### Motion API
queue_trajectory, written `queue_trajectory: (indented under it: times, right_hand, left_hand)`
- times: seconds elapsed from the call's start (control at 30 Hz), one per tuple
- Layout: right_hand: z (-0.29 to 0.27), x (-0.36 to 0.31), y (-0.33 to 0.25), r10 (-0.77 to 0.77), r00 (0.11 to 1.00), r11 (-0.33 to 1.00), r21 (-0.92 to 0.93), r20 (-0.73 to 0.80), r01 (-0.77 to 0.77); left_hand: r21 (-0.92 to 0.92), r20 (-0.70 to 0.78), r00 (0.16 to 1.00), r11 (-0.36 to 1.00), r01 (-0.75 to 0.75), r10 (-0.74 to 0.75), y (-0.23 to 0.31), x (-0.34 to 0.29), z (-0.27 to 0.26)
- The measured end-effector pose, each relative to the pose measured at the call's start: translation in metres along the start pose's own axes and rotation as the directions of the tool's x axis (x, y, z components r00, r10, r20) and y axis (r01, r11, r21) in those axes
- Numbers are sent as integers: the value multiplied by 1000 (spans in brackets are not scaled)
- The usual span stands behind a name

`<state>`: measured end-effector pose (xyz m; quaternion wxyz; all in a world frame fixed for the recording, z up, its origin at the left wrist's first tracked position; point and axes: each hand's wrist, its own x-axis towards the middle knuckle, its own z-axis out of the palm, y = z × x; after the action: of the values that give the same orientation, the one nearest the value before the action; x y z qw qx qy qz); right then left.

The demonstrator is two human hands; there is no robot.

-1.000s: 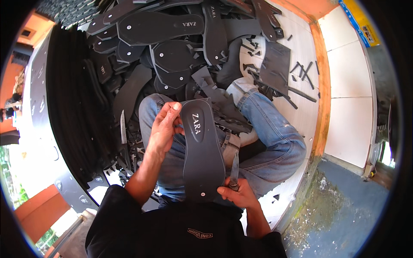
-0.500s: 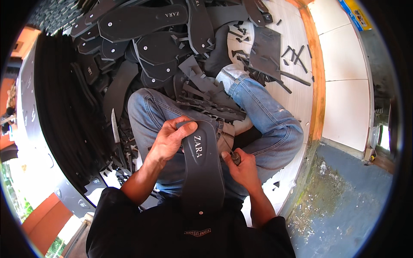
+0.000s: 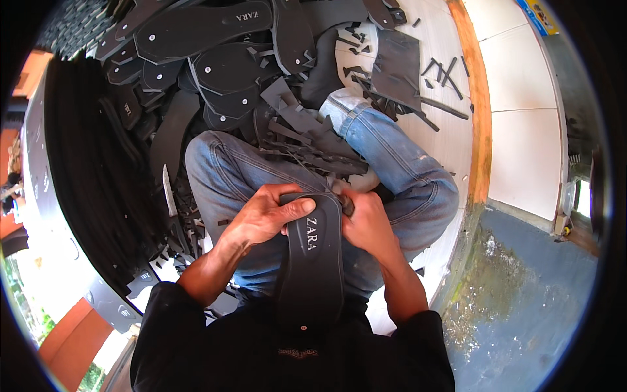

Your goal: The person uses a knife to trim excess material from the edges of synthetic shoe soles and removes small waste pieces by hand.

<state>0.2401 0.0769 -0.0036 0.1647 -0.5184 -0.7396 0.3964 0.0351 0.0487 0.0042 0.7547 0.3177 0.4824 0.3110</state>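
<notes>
A dark grey foam sandal sole (image 3: 310, 277) with light lettering lies lengthwise against my shirt and lap, its rounded end pointing away from me. My left hand (image 3: 262, 219) grips that far end at its left edge, thumb on top and fingers underneath. At the right edge of the same end, my right hand (image 3: 368, 221) is closed round a knife's dark handle (image 3: 347, 205). A thin blade seems to extend up and left past the sole's end, hard to make out against the scraps. Another knife (image 3: 169, 191) with a bare pointed blade lies left of my knee.
Many black soles (image 3: 238, 75) are heaped beyond my legs, with cut foam scraps (image 3: 297, 147) between. Tall stacked dark sheets (image 3: 88, 170) stand at the left. A flat foam piece (image 3: 396, 68) and strips lie far right, beside a wooden edge (image 3: 481, 130).
My right hand has moved up and inward, bringing the knife against the sole's far end. The left hand and sole have shifted slightly right.
</notes>
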Motion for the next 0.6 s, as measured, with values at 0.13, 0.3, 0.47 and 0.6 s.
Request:
queue_trajectory:
  times: [0.13,0.3,0.47,0.6]
  right_hand:
    - [-7,4,3,125,990,983,146,-59,-116]
    - [-23,-32,48,576,798,709,595,-177,-379]
    - [-17,-70,40,508,802,826,442,-313,-351]
    - [-6,-83,19,392,863,919,89,-318,-385]
  left_hand:
    - [-89,-305,940,978,-189,154,-9,-1,-6]
    - [-358,-778,601,655,-666,186,-3,-1,-39]
    - [-622,-354,930,716,-316,104,-15,6,38]
    - [-741,-171,985,660,-123,-8,-23,19,78]
